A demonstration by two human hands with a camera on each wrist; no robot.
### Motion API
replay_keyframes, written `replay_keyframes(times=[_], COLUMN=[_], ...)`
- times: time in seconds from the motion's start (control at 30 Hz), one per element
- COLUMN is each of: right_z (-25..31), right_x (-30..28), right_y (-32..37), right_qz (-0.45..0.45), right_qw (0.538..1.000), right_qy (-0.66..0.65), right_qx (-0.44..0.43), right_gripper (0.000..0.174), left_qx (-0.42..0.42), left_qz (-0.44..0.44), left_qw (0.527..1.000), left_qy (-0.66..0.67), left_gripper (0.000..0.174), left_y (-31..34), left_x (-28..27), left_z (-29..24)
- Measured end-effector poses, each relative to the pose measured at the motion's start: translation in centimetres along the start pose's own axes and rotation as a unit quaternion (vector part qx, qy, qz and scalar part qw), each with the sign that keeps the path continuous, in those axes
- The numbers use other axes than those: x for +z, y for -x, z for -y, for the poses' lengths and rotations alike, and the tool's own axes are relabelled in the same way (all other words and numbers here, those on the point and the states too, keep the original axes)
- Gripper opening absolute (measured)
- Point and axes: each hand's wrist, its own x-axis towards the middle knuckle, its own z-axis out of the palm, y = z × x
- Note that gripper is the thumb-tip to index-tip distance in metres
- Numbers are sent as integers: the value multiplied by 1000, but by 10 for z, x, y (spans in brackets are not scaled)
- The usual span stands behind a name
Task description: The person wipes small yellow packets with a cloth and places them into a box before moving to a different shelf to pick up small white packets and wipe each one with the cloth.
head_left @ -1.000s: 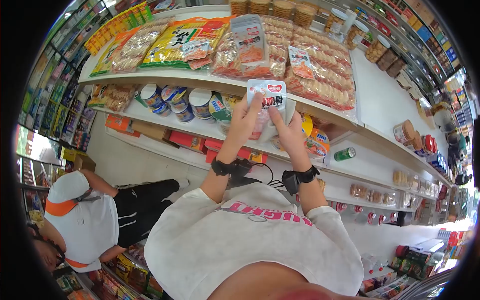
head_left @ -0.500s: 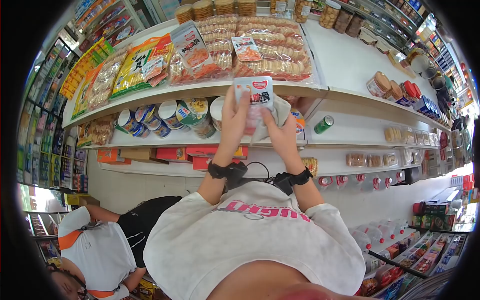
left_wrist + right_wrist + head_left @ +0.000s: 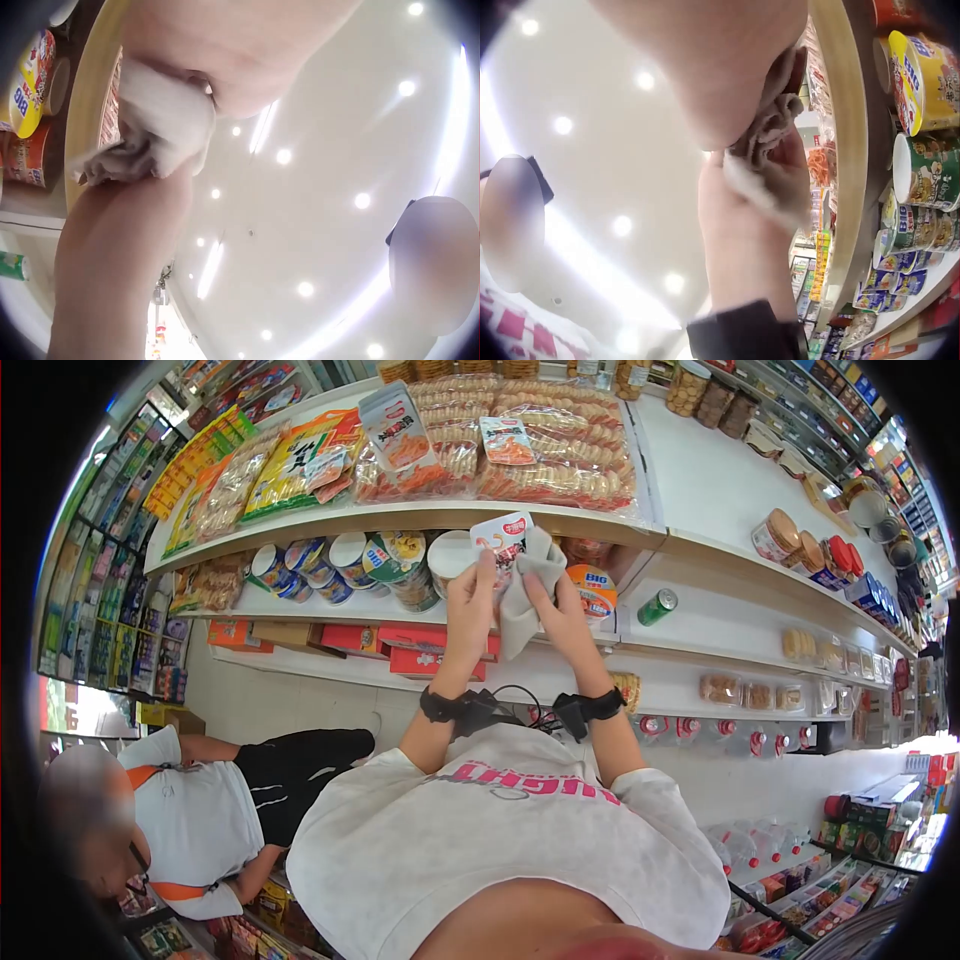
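In the head view my left hand [image 3: 470, 605] grips a small white snack pouch [image 3: 498, 537] with red and black print, its thumb on the front. My right hand [image 3: 562, 610] holds a grey-white cloth [image 3: 518, 618], bunched over the pouch's right side. The pouch is tilted, and the cloth hides part of its print. Both hands are raised in front of the shelf edge. From the left wrist the crumpled cloth [image 3: 169, 112] shows between the two hands; the right wrist view also has its folds [image 3: 761, 169] there.
Bagged crackers [image 3: 560, 445] and similar pouches [image 3: 400, 435] lie on the top shelf [image 3: 420, 518] just beyond the hands. Cup noodles [image 3: 400, 565] and a green can [image 3: 657, 607] stand one level lower. Another person [image 3: 205, 820] is at the lower left.
The cloth has come up over the right side of the pouch with my right hand. The pouch has tilted and is more covered. The head view has shifted along the shelf.
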Motion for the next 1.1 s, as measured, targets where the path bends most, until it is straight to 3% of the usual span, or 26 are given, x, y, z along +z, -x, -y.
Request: replay_keyframes(times=[0.1,0.2,0.23,0.3,0.37,0.43,0.6,0.67,0.77,0.9,1.0,1.03,1.1], right_z=[-5,-7,-13,-6,-6,-9,-5,-2,-17,-14,-1,5,12], right_x=[12,33,38,60,78,104,176,201,229,250,251,249,246], right_y=[-6,-22,-32,-51,-73,-93,-131,-149,-186,-211,-214,-212,-204], right_qz=[30,4,-8,-62,-41,-10,104,125,125,87,86,92,93], right_qw=[997,994,994,993,997,998,993,988,984,982,980,979,978], right_qy=[24,60,71,42,13,-34,21,41,58,79,101,110,103], right_qx=[-60,-96,-88,-89,-68,-45,-57,-76,-111,-147,-150,-145,-158], right_gripper=[36,29,28,27,28,32,43,43,42,40,38,37,40], left_qx=[71,34,62,67,54,73,138,158,155,181,186,236,200], left_qz=[-29,-16,-2,22,39,-1,-152,-185,-213,-212,-208,-205,-179], left_qw=[997,999,998,997,997,997,979,970,964,959,951,942,945], left_qy=[-22,-14,-22,-41,-29,-4,9,-2,-42,-47,-131,-119,-188], left_gripper=[41,36,25,37,60,58,48,35,23,24,24,25,29], left_y=[-16,-28,-36,-44,-59,-63,-91,-104,-132,-180,-219,-242,-275], left_x=[-21,-43,-51,-73,-100,-121,-195,-220,-254,-276,-286,-293,-304], left_z=[-8,-14,-8,-9,0,-19,-28,-27,-20,-23,-34,-22,-24])
